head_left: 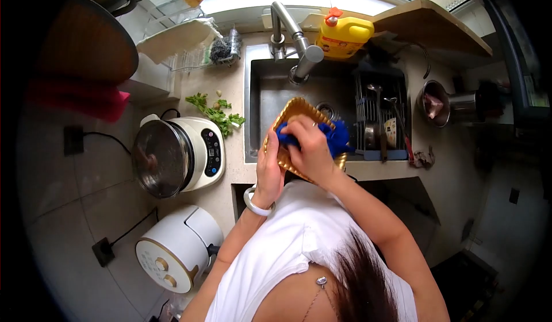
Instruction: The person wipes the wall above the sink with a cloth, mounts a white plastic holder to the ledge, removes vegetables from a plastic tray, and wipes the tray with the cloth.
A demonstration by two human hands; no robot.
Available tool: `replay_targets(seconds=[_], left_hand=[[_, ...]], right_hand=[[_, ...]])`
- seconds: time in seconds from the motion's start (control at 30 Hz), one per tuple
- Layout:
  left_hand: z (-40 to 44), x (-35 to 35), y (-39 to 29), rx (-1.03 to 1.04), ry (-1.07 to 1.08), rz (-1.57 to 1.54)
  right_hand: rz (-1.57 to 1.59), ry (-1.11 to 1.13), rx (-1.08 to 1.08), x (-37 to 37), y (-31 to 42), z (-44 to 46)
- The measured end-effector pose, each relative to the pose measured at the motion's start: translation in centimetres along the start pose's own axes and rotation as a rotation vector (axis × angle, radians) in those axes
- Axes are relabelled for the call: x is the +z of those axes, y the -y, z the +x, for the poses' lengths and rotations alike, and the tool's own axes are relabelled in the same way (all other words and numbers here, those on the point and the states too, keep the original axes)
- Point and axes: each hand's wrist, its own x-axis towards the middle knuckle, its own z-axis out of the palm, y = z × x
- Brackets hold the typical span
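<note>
A gold tray (296, 105) with a scalloped rim is held tilted over the near edge of the metal sink (267, 83). My left hand (268, 167) grips the tray along its left side, the thumb up against the rim. Inside the tray, my right hand (310, 147) presses a bunched blue cloth (339, 138) against the surface, fingers curled into it. Part of the cloth spills past the tray's right side. The tray's underside and the fingers of my left hand behind it are hidden.
Above the sink stands a faucet (299, 40), beside a yellow detergent jug (347, 35). A dish rack (379, 115) with utensils fills the sink's right end. Leafy greens (218, 115), an electric cooker (198, 149) and a white air fryer (178, 244) lie left; a metal pot (434, 103) sits right.
</note>
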Motion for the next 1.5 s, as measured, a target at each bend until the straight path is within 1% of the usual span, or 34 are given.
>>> replay_targets(seconds=[0.07, 0.13, 0.2, 0.27, 0.3, 0.33, 0.37, 0.4, 0.43, 0.47, 0.5, 0.53, 0.6, 0.63, 0.7, 0.73, 0.77, 0.83, 0.87, 0.93, 1.0, 1.03, 1.07, 1.1, 1.13, 1.17, 1.2, 1.23, 1.27, 1.33, 1.37, 1.4, 1.47, 1.5], left_hand=[[0.0, -0.1, 0.4, 0.042, 0.01, 0.061], [0.3, -0.5, 0.9, 0.073, 0.04, 0.191], [0.8, -1.3, 2.0, 0.05, 0.028, 0.141], [1.1, -1.4, 1.7, 0.03, 0.014, 0.089], [0.8, -1.7, 1.4, 0.048, -0.027, 0.137], [0.5, -1.7, 0.7, 0.069, -0.067, 0.183], [0.3, -1.6, -0.1, 0.108, -0.11, 0.149], [0.4, -2.4, -0.5, 0.144, -0.127, 0.217], [0.6, -3.0, -1.0, 0.095, -0.131, 0.139], [0.6, -3.4, -1.3, 0.04, -0.134, 0.064], [0.9, -3.8, -1.3, -0.01, -0.144, 0.019], [1.0, -3.7, -1.4, -0.013, -0.144, 0.02], [1.3, -3.3, -1.4, -0.004, -0.094, -0.012], [1.4, -3.5, -1.4, -0.005, -0.051, 0.007], [1.2, -2.6, -1.5, 0.012, -0.027, 0.061], [1.2, -1.7, -1.5, 0.03, 0.0, 0.112], [1.1, -0.9, -1.4, 0.032, 0.05, 0.078], [0.8, -0.1, -1.2, 0.071, 0.077, 0.053], [0.7, 0.0, -1.3, 0.082, 0.091, 0.05], [1.5, -0.6, -1.7, 0.218, 0.13, 0.312], [1.4, -1.3, -1.9, 0.304, 0.094, 0.409], [1.3, -1.0, -2.9, 0.345, 0.117, 0.377], [1.6, -1.5, -3.9, 0.425, 0.09, 0.516], [1.7, -1.8, -4.5, 0.459, 0.075, 0.574], [1.8, -2.0, -4.9, 0.496, 0.056, 0.626], [1.8, -2.5, -5.3, 0.511, 0.042, 0.543], [1.9, -3.3, -5.6, 0.524, 0.028, 0.464], [2.3, -4.5, -5.8, 0.584, 0.001, 0.569], [2.6, -4.6, -6.2, 0.591, -0.009, 0.569], [2.1, -4.6, -6.9, 0.41, 0.024, 0.326], [2.0, -4.3, -6.9, 0.357, 0.015, 0.212], [2.2, -4.1, -6.9, 0.358, 0.017, 0.211], [2.2, -3.8, -6.9, 0.292, 0.061, 0.092], [2.1, -3.2, -6.8, 0.274, 0.094, 0.07]], right_hand=[[-0.154, -0.102, -0.027, 0.1, -1.3, 1.1], [-0.216, -0.053, 0.052, 0.3, -3.6, 1.3], [-0.277, -0.041, 0.034, 0.9, -4.6, 0.6], [-0.401, -0.058, 0.147, 0.9, -4.5, 0.3], [-0.534, -0.083, 0.197, 0.3, -4.7, 0.2], [-0.636, -0.062, 0.331, -1.0, -6.5, -0.4], [-0.378, -0.172, 0.473, -3.1, -8.3, -1.5], [-0.445, -0.161, 0.549, -5.5, -8.0, -1.0], [-0.431, -0.21, 0.495, -7.6, -7.5, -0.6], [-0.302, -0.221, 0.479, -9.2, -5.8, 0.2], [-0.149, -0.192, 0.576, -10.4, -3.1, 1.2], [0.084, -0.188, 0.559, -11.3, -1.3, 1.7], [0.372, -0.173, 0.587, -13.1, 1.8, 2.0], [0.372, -0.174, 0.588, -13.0, 2.8, 2.2], [0.465, -0.288, 0.249, -10.8, 4.7, 2.9], [0.407, -0.249, 0.165, -9.2, 4.5, 2.7], [0.266, -0.118, 0.103, -7.7, 4.6, 3.0], [0.214, 0.095, 0.045, -3.1, 2.8, 1.6], [0.189, 0.026, 0.077, -0.6, 2.2, 0.1], [0.19, 0.164, 0.031, 0.3, 1.3, -0.6], [0.208, 0.379, 0.047, -1.3, 1.2, -0.7], [0.15, 0.51, 0.067, -2.2, 0.2, -1.2], [-0.121, 0.671, 0.105, -2.9, -1.1, -2.2], [-0.284, 0.705, 0.223, -3.6, -2.2, -3.2], [-0.574, 0.95, 0.394, -4.8, -4.4, -3.2], [-0.678, 0.846, 0.515, -6.5, -5.9, -3.2], [-0.751, 0.748, 0.728, -7.5, -11.1, -4.9], [-0.694, 0.483, 0.63, -10.1, -10.5, -4.3], [-0.473, 0.219, 0.559, -12.0, -9.2, -3.1], [-0.56, 0.104, 0.563, -14.7, -5.9, -0.7], [-0.341, 0.049, 0.653, -15.6, -3.9, 0.1], [-0.142, 0.05, 0.721, -16.4, -2.3, 0.5], [0.415, -0.009, 0.688, -16.1, 2.1, 1.4], [0.489, 0.013, 0.579, -15.2, 2.9, 0.8]])
